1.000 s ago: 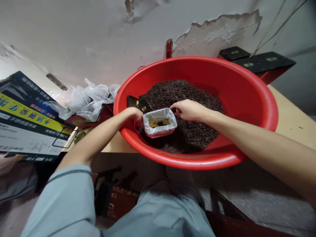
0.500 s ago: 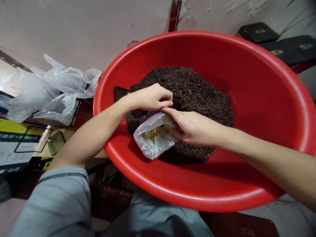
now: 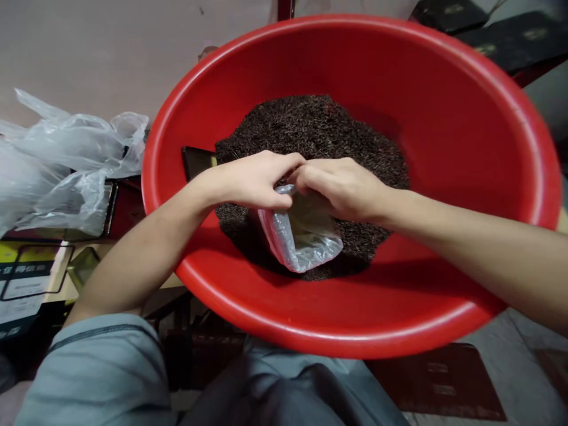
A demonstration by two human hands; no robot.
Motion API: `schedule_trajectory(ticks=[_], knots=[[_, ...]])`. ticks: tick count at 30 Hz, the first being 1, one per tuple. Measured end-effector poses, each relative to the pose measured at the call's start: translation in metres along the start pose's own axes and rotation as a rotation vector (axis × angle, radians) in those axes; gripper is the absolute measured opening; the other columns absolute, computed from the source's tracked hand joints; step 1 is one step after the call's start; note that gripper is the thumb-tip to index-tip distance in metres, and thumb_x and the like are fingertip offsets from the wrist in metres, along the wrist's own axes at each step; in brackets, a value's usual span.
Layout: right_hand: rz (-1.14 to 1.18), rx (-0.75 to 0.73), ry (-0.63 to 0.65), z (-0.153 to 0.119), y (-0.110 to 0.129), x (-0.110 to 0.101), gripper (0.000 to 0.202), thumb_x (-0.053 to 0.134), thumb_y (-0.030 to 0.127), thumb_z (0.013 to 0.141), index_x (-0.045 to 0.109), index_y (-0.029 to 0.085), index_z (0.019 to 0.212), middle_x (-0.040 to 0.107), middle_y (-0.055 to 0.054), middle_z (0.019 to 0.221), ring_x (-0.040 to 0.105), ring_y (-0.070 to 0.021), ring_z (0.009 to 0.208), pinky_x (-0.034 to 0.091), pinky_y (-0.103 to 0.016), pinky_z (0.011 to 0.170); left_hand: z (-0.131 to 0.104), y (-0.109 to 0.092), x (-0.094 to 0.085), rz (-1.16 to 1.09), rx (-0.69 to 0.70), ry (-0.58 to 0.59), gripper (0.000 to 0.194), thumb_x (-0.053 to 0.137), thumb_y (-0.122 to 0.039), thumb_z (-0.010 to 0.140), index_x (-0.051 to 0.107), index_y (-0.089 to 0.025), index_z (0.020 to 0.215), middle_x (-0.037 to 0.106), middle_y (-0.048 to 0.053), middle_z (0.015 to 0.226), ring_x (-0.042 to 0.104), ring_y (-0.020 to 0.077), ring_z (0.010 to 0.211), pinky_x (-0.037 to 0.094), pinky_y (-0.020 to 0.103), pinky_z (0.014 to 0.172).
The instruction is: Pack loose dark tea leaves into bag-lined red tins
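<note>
A clear plastic bag [image 3: 308, 251] with a pinkish side is held low over a heap of dark, dry tea-like leaves [image 3: 350, 139]. Its open mouth tilts towards me, and a pale yellowish inside shows. My left hand [image 3: 252, 178] is at the bag's upper left edge, thumb against the plastic and fingers curled over. On the far rim, my right hand [image 3: 348, 186] pinches the plastic, its fingertips touching those of my left. Both hands are within the large red basin [image 3: 461, 118] that holds the leaves. A dark tin-like container [image 3: 195, 161] leans inside, partly behind my left forearm.
Crumpled clear plastic bags [image 3: 80, 148] lie left of the basin. Below them are a small metal tray [image 3: 83, 267] and a yellow and white printed box [image 3: 26, 284]. Dark boxes [image 3: 510, 41] stand behind at the right. My knees [image 3: 310, 390] are under the basin's near rim.
The bag has turned and moved slightly right, its mouth now showing wider. My left thumb has come onto its edge, and my right hand has shifted to the far rim. The view has shifted.
</note>
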State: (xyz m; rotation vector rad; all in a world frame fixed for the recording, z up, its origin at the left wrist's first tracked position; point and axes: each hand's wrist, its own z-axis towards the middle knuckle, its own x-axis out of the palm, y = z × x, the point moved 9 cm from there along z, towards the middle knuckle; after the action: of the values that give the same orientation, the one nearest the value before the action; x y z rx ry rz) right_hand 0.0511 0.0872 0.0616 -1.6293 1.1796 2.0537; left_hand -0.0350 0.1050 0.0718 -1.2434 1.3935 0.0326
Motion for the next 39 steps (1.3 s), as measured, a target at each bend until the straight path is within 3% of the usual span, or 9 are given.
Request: schedule_trajectory(ticks=[6,11,15,21,26,30,34,36,39], knots=[[0.085,0.241,-0.046,0.01,-0.039,-0.013,0.031,0.074,0.046,0.088,0.068,0.021,0.107,0.074,-0.005,0.092,0.07,-0.0247,0.091,0.054,-0.036,0.084,0.006,0.021,0.001,-0.042,-0.114,0.041,0.044,0.073,-0.042,0.076,0.077,-0.02,0.114,0.07,0.002,0.087,0.068,0.0255,0.091,0.05,0.03,0.078],[0.303,0.369,0.188,-0.009,-0.043,0.008,0.041,0.075,0.052,0.087,0.069,0.024,0.115,0.076,-0.006,0.084,0.073,-0.0264,0.076,0.06,-0.037,0.068,0.002,0.027,0.001,-0.098,-0.167,0.078,0.052,0.071,-0.055,0.08,0.082,-0.02,0.117,0.068,0.003,0.074,0.065,0.0215,0.073,0.049,0.03,0.067],[0.347,0.335,0.273,-0.017,-0.038,0.022,0.037,0.08,0.034,0.079,0.071,0.025,0.114,0.08,-0.005,0.095,0.074,-0.0263,0.08,0.063,-0.035,0.067,-0.003,0.031,0.0,-0.132,-0.166,0.111,0.057,0.072,-0.061,0.08,0.082,-0.022,0.119,0.071,0.003,0.074,0.067,0.0219,0.075,0.05,0.028,0.067],[0.303,0.471,0.194,-0.015,-0.075,0.019,0.027,0.071,0.015,0.077,0.072,0.018,0.104,0.081,-0.006,0.099,0.075,-0.0281,0.091,0.061,-0.03,0.07,0.0,0.043,0.006,-0.109,-0.176,0.121,0.07,0.082,-0.055,0.071,0.073,-0.022,0.133,0.079,0.006,0.104,0.071,0.0231,0.087,0.052,0.027,0.072],[0.511,0.382,0.173,-0.005,-0.056,0.029,0.039,0.061,0.01,0.084,0.065,0.018,0.122,0.078,-0.008,0.124,0.074,-0.0234,0.106,0.06,-0.025,0.076,0.002,0.035,0.004,-0.142,-0.022,0.101,0.095,0.09,-0.055,0.058,0.063,-0.019,0.142,0.068,0.012,0.143,0.059,0.0322,0.133,0.051,0.032,0.104],[0.517,0.381,0.157,0.004,-0.04,0.04,0.039,0.055,0.018,0.098,0.059,0.017,0.136,0.075,-0.012,0.131,0.073,-0.0218,0.106,0.059,-0.027,0.082,0.002,0.035,0.007,-0.245,-0.001,0.148,0.108,0.085,-0.056,0.065,0.045,-0.018,0.157,0.053,0.015,0.161,0.048,0.0322,0.147,0.045,0.032,0.113],[0.218,0.381,0.146,0.009,-0.039,0.027,0.035,0.057,0.03,0.102,0.064,0.018,0.134,0.077,-0.014,0.128,0.073,-0.0255,0.111,0.057,-0.032,0.093,0.007,0.038,0.017,-0.275,0.004,0.184,0.102,0.092,-0.041,0.057,0.051,-0.021,0.148,0.062,0.014,0.15,0.057,0.0317,0.139,0.049,0.035,0.11],[0.126,0.373,0.149,0.006,-0.042,0.016,0.048,0.059,0.044,0.102,0.061,0.018,0.142,0.075,-0.016,0.131,0.073,-0.0291,0.115,0.057,-0.036,0.099,0.012,0.041,0.021,-0.301,0.019,0.187,0.091,0.093,-0.035,0.054,0.058,-0.021,0.137,0.068,0.012,0.139,0.061,0.0314,0.134,0.051,0.036,0.108],[0.228,0.373,0.164,-0.006,-0.046,0.009,0.089,0.066,0.064,0.093,0.039,0.017,0.164,0.066,-0.019,0.146,0.07,-0.0325,0.124,0.056,-0.04,0.105,0.018,0.048,0.023,-0.348,0.004,0.189,0.086,0.093,-0.028,0.05,0.062,-0.021,0.13,0.071,0.009,0.131,0.064,0.0301,0.13,0.053,0.036,0.106]])
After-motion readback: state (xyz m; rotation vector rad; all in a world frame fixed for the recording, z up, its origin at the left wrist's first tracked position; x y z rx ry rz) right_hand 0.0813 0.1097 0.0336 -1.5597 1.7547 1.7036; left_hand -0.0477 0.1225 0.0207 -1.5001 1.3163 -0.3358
